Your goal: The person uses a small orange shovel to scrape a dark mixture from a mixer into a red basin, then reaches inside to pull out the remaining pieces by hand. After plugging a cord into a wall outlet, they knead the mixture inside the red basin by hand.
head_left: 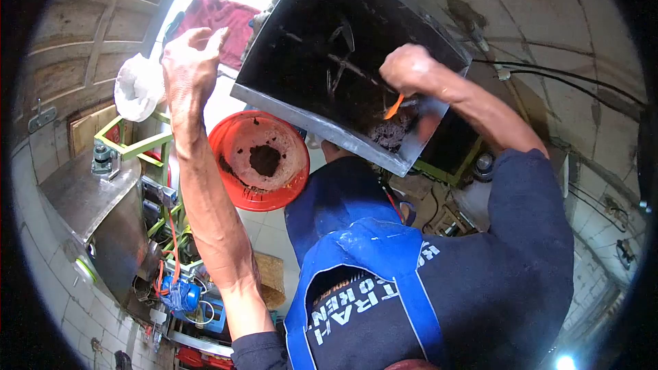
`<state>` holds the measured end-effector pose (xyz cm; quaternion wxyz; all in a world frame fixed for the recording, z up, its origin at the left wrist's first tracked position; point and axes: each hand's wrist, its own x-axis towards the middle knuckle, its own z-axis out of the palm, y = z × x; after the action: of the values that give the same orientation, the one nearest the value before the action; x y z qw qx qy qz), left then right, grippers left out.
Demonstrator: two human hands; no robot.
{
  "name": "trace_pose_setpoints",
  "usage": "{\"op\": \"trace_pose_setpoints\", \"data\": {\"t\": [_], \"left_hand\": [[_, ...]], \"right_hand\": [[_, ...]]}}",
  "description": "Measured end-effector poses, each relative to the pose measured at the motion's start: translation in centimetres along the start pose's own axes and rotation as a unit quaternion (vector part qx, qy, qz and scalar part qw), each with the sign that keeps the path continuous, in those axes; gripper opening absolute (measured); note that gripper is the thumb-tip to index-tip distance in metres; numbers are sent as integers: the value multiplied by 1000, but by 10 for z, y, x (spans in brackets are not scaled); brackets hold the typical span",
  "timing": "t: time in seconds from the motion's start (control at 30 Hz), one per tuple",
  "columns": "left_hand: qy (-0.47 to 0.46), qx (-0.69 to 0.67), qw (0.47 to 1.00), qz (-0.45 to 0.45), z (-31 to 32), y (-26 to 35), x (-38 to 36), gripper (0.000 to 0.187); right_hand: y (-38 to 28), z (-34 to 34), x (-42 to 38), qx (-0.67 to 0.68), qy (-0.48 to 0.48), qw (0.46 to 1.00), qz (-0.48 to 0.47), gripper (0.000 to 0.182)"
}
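My right hand (pixel 410 70) is closed around an orange flat-bladed tool (pixel 394 107), held inside a large dark metal bin (pixel 301 34) with bare metal edges. The tool's exact kind is partly hidden by my fist. Below its blade, dark crumbly material (pixel 389 136) lies in the bin's near corner. Thin bars (pixel 346 65) cross the bin's interior. My left hand (pixel 192 68) is raised left of the bin, thumb and forefinger apart, with nothing visible in it. A red basin (pixel 298 179) sits below the bin's left corner, with dark powder and pale brown residue inside.
A whitish bag or cloth (pixel 139 87) hangs beside my left hand. Dark red fabric (pixel 212 24) lies in bright light behind it. At left are a green metal frame (pixel 140 142), a steel drum-like body (pixel 89 195) and a blue motor (pixel 181 294). Black cables (pixel 569 75) run along the right wall.
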<state>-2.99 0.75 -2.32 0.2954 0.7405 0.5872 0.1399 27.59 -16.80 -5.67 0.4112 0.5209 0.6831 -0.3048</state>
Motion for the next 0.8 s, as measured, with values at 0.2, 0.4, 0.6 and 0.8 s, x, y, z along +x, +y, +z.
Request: {"op": "trace_pose_setpoints", "data": {"t": [0.2,0.4,0.6,0.8], "left_hand": [[-20,-17,1000,-2,3,-3,0,47],[-23,-19,1000,4,0,1,3,47],[-30,-42,999,-15,3,-4,1,43],[-30,-31,999,-14,-1,4,-2,43]], "right_hand": [[-1,20,29,-27,8,1000,-11,13],[-28,32,56,4,10,999,-49,17],[-23,14,35,0,1,1000,-27,13],[-44,43,48,131,56,988,53,19]]}}
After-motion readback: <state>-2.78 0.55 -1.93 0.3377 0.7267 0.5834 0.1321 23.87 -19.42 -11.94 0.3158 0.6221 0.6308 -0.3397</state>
